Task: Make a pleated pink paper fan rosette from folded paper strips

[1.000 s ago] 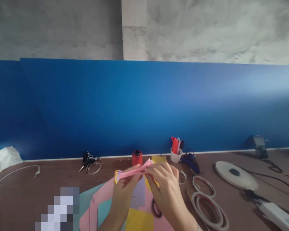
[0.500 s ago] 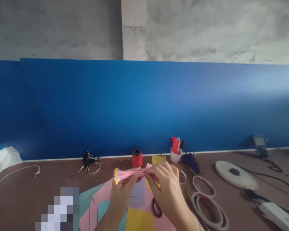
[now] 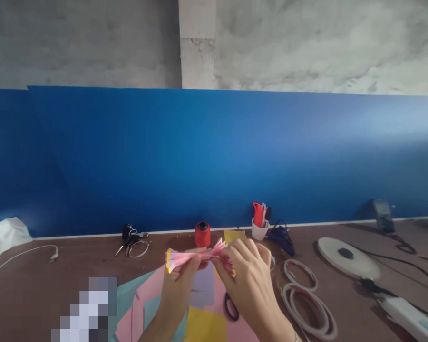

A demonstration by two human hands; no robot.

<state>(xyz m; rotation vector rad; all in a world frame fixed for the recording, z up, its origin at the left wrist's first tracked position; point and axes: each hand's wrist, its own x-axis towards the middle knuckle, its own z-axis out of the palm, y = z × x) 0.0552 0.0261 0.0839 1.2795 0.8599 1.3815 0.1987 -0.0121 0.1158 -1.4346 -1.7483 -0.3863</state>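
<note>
Between my hands is a pleated pink paper bundle (image 3: 181,259), pinched narrow at its middle and fanned out at both ends, with yellow edges. My left hand (image 3: 181,282) is closed round the left half, its thumb along the pleats. With its fingers pressed together, my right hand (image 3: 248,273) grips the right fan, whose lower part its fingers partly cover. Below the hands lie coloured paper sheets, among them a yellow sheet (image 3: 206,326) and a pink sheet (image 3: 131,319). A black ring-shaped loop (image 3: 231,307) rests on the papers beside my right wrist.
A red thread spool (image 3: 202,234) stands behind the hands. Right of it is a white cup (image 3: 259,231) with pens and a red-handled tool. Coiled white cable (image 3: 308,311) and a white disc (image 3: 347,259) lie at right. Keys (image 3: 131,237) and a white charging cable (image 3: 53,256) are at left.
The right end of the paper bundle has spread wider, showing more pink folds and yellow edge. My right fingers have shifted slightly along it; both hands keep hold.
</note>
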